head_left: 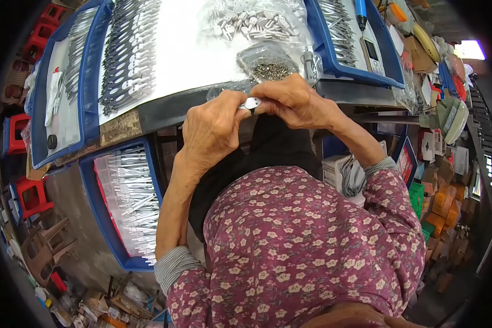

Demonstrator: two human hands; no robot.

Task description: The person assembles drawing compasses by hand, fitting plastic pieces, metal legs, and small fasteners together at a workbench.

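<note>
Just off the near edge of the worktable, a small white plastic piece point(252, 103) with dark holes is pinched between both hands. My left hand point(214, 124) grips its left end with closed fingers. At its other end, my right hand point(296, 101) is closed on it too, fingertips partly covering it. A dark bit shows beneath the piece, too small to make out. Right beyond the hands lies an open plastic bag of small brass-coloured metal parts point(271, 71). Behind that sits a clear bag of similar white plastic pieces point(254, 24).
Rows of black-and-white parts point(128, 54) lie on the white tabletop point(183, 52). Blue trays of slim metal pieces flank them, including a right-hand tray point(361, 74). Below left stands a blue crate point(128, 210) of white-and-metal parts. Red stools point(33, 199) and stacked boxes point(443, 210) surround the area.
</note>
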